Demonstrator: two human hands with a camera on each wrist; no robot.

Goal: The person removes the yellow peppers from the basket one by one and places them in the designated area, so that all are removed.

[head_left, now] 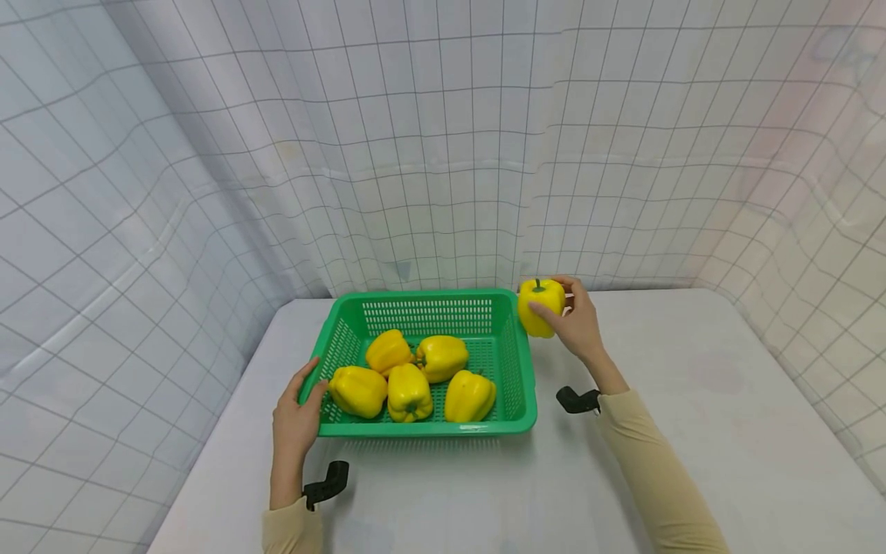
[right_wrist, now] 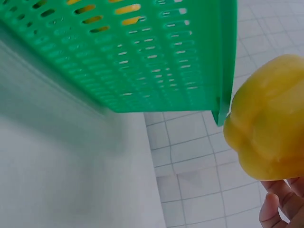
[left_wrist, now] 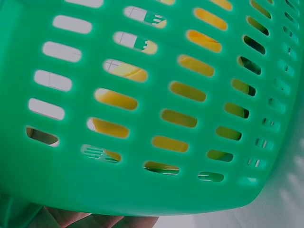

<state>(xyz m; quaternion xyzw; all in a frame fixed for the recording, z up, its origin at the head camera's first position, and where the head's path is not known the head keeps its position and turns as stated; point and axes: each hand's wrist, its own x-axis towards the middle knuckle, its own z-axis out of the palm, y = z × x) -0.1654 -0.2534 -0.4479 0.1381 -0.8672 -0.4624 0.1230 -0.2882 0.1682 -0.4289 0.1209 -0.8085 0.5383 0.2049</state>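
A: Head view, and here's your right grip (head_left: 580,323) wrapped round a yellow pepper (head_left: 541,295), stem up, just outside the right wall of the green basket (head_left: 415,431), towards its far corner!

B: And your left grip (head_left: 296,415) has hold of the basket's left rim. Five more peppers (head_left: 408,392) lie inside the basket, which sits on the white surface (head_left: 637,362).

A: The step? You're handling a single pepper past the right rim, I'd judge; inward or outward, I can't tell.

B: Over to the left wrist: the basket's slotted wall fills the frame, yellow through its slots, your fingertips at the basket's edge.

A: Right wrist now! Your pepper's right beside the basket's rim; whether they touch, I can't tell.

B: So your next move seems to call for rim clearance, a secure right hold and a steady left.
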